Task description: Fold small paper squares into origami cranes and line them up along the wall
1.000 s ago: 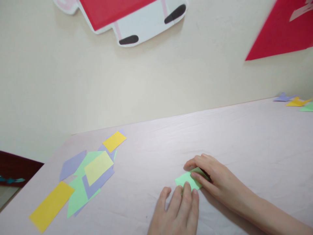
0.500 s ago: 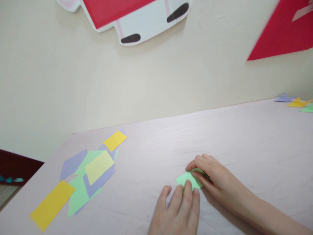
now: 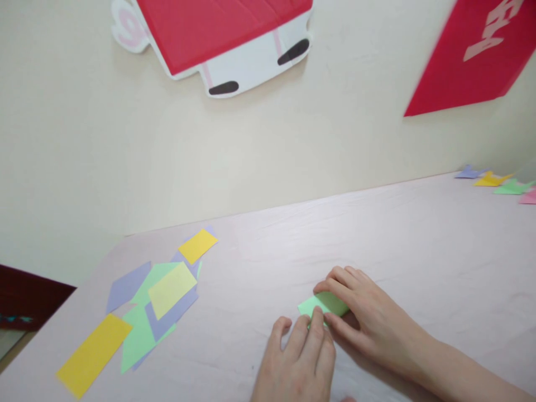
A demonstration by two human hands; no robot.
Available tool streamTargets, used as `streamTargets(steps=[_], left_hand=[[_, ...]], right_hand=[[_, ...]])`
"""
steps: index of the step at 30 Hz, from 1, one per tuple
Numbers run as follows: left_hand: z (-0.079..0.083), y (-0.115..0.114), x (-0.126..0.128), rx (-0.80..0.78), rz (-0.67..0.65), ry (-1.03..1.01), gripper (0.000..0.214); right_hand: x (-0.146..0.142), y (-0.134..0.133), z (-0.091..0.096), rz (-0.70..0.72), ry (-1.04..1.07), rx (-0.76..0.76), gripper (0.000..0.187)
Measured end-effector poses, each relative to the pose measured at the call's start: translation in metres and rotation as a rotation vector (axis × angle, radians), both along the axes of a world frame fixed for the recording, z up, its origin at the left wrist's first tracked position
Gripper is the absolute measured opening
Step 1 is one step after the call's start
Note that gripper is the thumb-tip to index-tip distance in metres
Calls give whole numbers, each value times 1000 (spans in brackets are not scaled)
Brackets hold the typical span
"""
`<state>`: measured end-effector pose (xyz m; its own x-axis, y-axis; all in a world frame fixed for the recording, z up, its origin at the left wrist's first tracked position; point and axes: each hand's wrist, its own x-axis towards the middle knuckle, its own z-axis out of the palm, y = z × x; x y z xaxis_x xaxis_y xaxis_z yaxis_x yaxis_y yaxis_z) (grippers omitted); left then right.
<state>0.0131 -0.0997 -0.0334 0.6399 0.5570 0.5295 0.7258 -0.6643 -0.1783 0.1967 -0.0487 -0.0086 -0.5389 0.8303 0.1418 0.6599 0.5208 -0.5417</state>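
Note:
A small green paper piece [image 3: 322, 305] lies on the pale pink table [image 3: 419, 245], partly folded. My left hand [image 3: 299, 357] comes up from the bottom edge and presses its fingertips on the paper's near edge. My right hand [image 3: 360, 310] reaches in from the right, thumb and fingers pinching the paper's right side. Both hands touch the same piece, and part of it is hidden under the fingers.
A loose pile of yellow, green and lilac paper strips [image 3: 159, 296] lies at the left of the table, with one yellow strip [image 3: 94, 353] nearest the front. Small folded paper shapes [image 3: 496, 181] sit at the far right. Red and white decorations [image 3: 226, 39] hang on the cream wall.
The view has tilted slightly, so the wall decorations sit lower. My right hand has shifted its fingers over the green paper, covering more of it; my left hand stays pressed on the paper's edge.

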Motion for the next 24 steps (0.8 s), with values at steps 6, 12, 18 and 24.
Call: streamTargets(steps=[6,12,18,24], left_hand=[[4,-2,-2,-67,7,-30,54],[9,-3,-3,-149,-1,-27,51],[14,-2,-3,-297,-24,-33,60],[21,-2,3,-511,23,-13,65]], right_hand=[[-7,-8,5,-105,51,-51,29],[-5,-5,4,-112,140,-95,40],[5,4,-5,-72,239,-152,51],[14,11,-12,-64,359,-257,61]])
